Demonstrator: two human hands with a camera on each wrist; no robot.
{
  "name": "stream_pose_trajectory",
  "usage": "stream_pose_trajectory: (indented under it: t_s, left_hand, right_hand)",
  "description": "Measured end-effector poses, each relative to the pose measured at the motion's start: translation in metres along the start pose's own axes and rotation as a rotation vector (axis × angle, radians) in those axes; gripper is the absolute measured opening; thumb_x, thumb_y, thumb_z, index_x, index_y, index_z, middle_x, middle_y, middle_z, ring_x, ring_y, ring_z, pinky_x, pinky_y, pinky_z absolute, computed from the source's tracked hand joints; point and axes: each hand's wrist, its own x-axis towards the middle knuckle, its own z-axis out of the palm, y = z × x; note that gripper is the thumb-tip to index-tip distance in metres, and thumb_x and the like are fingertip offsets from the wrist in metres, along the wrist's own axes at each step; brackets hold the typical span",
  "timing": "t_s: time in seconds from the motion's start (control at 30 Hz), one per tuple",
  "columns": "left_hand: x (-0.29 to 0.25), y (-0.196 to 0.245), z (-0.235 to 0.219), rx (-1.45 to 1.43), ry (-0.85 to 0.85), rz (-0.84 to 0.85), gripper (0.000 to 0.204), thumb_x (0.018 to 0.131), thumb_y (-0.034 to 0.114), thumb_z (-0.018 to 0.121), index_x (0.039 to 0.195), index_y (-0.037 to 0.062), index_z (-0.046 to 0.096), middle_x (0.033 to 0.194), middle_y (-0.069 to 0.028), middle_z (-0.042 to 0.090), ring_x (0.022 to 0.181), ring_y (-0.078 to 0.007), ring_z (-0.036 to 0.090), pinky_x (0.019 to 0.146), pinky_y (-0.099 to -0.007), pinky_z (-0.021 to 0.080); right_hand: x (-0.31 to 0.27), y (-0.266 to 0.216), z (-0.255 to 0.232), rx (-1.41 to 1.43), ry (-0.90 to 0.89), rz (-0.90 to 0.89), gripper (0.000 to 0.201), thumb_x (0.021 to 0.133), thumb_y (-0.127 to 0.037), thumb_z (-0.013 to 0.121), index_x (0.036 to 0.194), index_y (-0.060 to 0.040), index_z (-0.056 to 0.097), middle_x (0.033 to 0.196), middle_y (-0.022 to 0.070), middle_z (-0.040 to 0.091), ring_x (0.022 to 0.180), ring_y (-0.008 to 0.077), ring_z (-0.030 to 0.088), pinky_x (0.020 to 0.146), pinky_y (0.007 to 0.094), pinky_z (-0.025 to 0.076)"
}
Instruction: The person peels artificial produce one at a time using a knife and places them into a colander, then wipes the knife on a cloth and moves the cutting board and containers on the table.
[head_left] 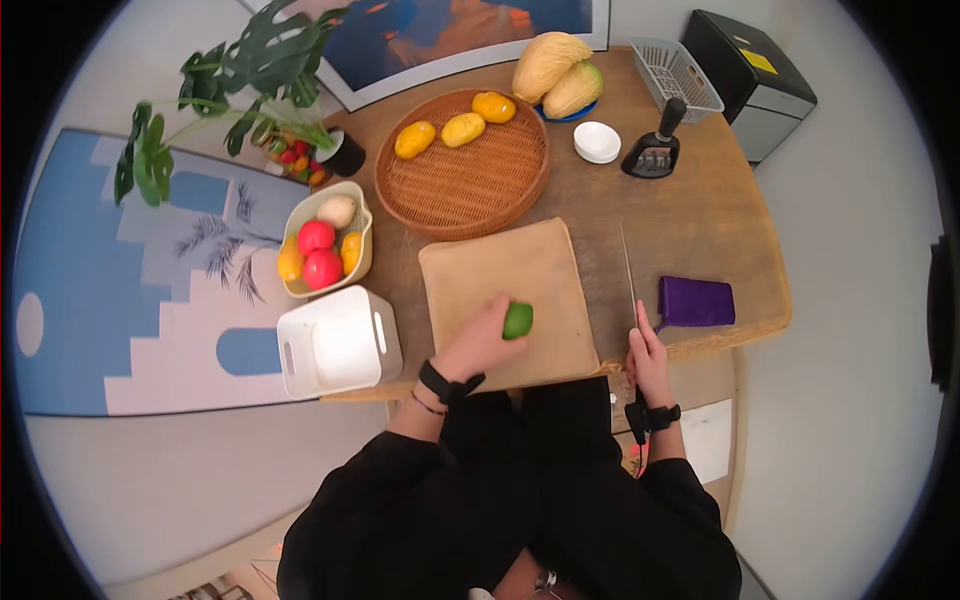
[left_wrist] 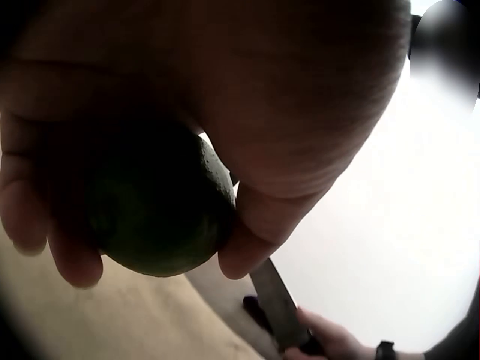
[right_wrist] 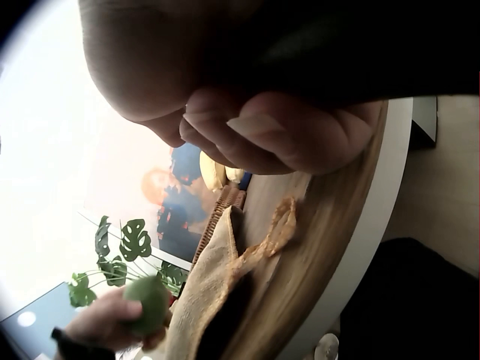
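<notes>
My left hand (head_left: 478, 338) is over the beige mat (head_left: 520, 270), with fingers and thumb curled round a green avocado-like fruit (head_left: 517, 321). In the left wrist view the rounded underside of the fruit (left_wrist: 161, 217) shows in shadow between thumb and fingers. Off the mat's right side, near the table's front edge, my right hand (head_left: 649, 362) grips a kitchen knife (head_left: 627, 262) by its black handle. The blade points away from me and shows nearly edge-on in the head view; its broad face (left_wrist: 277, 300) appears in the left wrist view.
Right of the knife lies a purple pouch (head_left: 697, 302). A wicker tray (head_left: 460, 190) holding yellow fruits is behind the mat. At left stand a white bin (head_left: 385, 345) and a cream basket (head_left: 365, 215) of produce. Farther right are a white bowl (head_left: 597, 142) and a black stand (head_left: 652, 160).
</notes>
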Motion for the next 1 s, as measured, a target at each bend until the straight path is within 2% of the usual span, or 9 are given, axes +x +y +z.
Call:
stream_pose_trajectory:
  t_s: [0.03, 0.07, 0.2, 0.27, 0.3, 0.37, 0.5, 0.7, 1.0]
  left_hand:
    - [-0.012, -0.018, 0.022, 0.031, 0.022, -0.016, 0.060, 0.083, 0.028, 0.077, 0.130, 0.0022, 0.051, 0.117, -0.0250, 0.065, 0.107, -0.0422, 0.066, 0.092, -0.0461, 0.053]
    - [-0.020, -0.030, 0.037, 0.062, 0.043, -0.034, 0.060, 0.083, 0.029, 0.076, 0.130, 0.0017, 0.051, 0.120, -0.0259, 0.064, 0.108, -0.0437, 0.065, 0.093, -0.0472, 0.053]
    - [-0.030, -0.043, 0.050, -0.076, 0.229, 0.040, 0.059, 0.082, 0.029, 0.076, 0.129, 0.0024, 0.052, 0.123, -0.0252, 0.063, 0.112, -0.0445, 0.063, 0.094, -0.0481, 0.052]
    - [-0.030, -0.043, 0.043, -0.179, 0.180, 0.013, 0.057, 0.082, 0.026, 0.080, 0.127, 0.0031, 0.053, 0.119, -0.0214, 0.063, 0.111, -0.0382, 0.063, 0.095, -0.0426, 0.051]
    - [-0.033, -0.045, 0.041, -0.198, 0.186, 0.011, 0.057, 0.082, 0.026, 0.080, 0.127, 0.0031, 0.053, 0.119, -0.0214, 0.063, 0.111, -0.0382, 0.063, 0.095, -0.0426, 0.051]
    - [-0.035, -0.046, 0.037, -0.315, 0.212, 0.108, 0.058, 0.083, 0.024, 0.081, 0.129, 0.0033, 0.053, 0.120, -0.0179, 0.063, 0.112, -0.0334, 0.062, 0.097, -0.0410, 0.051]
    - [-0.050, -0.043, 0.045, -0.463, 0.384, 0.170, 0.061, 0.080, 0.014, 0.081, 0.133, 0.0049, 0.053, 0.127, -0.0186, 0.060, 0.123, -0.0373, 0.057, 0.103, -0.0429, 0.048]
    - [-0.062, -0.054, 0.050, -0.517, 0.357, 0.169, 0.067, 0.080, 0.013, 0.083, 0.137, 0.0016, 0.051, 0.130, -0.0212, 0.058, 0.124, -0.0374, 0.058, 0.104, -0.0432, 0.048]
    - [-0.082, -0.053, 0.043, -0.187, 0.673, 0.281, 0.057, 0.077, 0.003, 0.076, 0.128, 0.0005, 0.049, 0.122, -0.0232, 0.054, 0.116, -0.0457, 0.057, 0.095, -0.0472, 0.052]
  right_hand:
    - [0.000, -0.003, 0.002, 0.007, -0.010, 0.008, 0.055, 0.110, -0.022, 0.051, 0.162, -0.0169, 0.036, 0.073, -0.0065, 0.061, 0.046, 0.0007, 0.033, 0.042, 0.0211, 0.029]
    - [0.003, 0.003, 0.006, -0.026, 0.036, -0.032, 0.054, 0.110, -0.024, 0.051, 0.162, -0.0191, 0.037, 0.055, -0.0122, 0.024, 0.040, 0.0014, 0.024, 0.037, 0.0223, 0.023]
    - [-0.001, 0.001, 0.003, -0.102, -0.012, 0.042, 0.055, 0.110, -0.024, 0.051, 0.162, -0.0168, 0.036, 0.072, -0.0024, 0.062, 0.057, 0.0061, 0.056, 0.053, 0.0225, 0.046]
    - [0.002, 0.019, 0.010, -0.342, 0.086, -0.229, 0.056, 0.109, -0.023, 0.052, 0.162, -0.0140, 0.036, 0.132, 0.0134, 0.070, 0.113, 0.0170, 0.069, 0.093, 0.0271, 0.053]
    - [-0.008, 0.006, 0.020, -0.362, 0.081, -0.228, 0.056, 0.109, -0.023, 0.052, 0.162, -0.0140, 0.036, 0.132, 0.0134, 0.070, 0.113, 0.0170, 0.069, 0.093, 0.0271, 0.053]
    - [-0.030, -0.019, 0.046, -0.462, -0.106, -0.309, 0.058, 0.107, -0.021, 0.055, 0.161, -0.0112, 0.035, 0.166, 0.0133, 0.035, 0.150, 0.0203, 0.040, 0.116, 0.0293, 0.034]
    - [-0.057, -0.032, 0.089, -0.718, -0.236, -0.433, 0.063, 0.101, -0.024, 0.065, 0.159, -0.0204, 0.042, 0.138, 0.0193, 0.065, 0.122, 0.0283, 0.068, 0.099, 0.0327, 0.052]
    - [-0.069, -0.036, 0.134, -0.958, -0.218, -0.605, 0.065, 0.095, -0.036, 0.072, 0.155, -0.0304, 0.047, 0.077, 0.0149, 0.071, 0.066, 0.0390, 0.069, 0.062, 0.0431, 0.056]
    - [-0.071, -0.034, 0.149, -0.993, -0.136, -0.475, 0.066, 0.096, -0.033, 0.071, 0.156, -0.0284, 0.046, 0.090, 0.0175, 0.075, 0.079, 0.0356, 0.074, 0.072, 0.0407, 0.058]
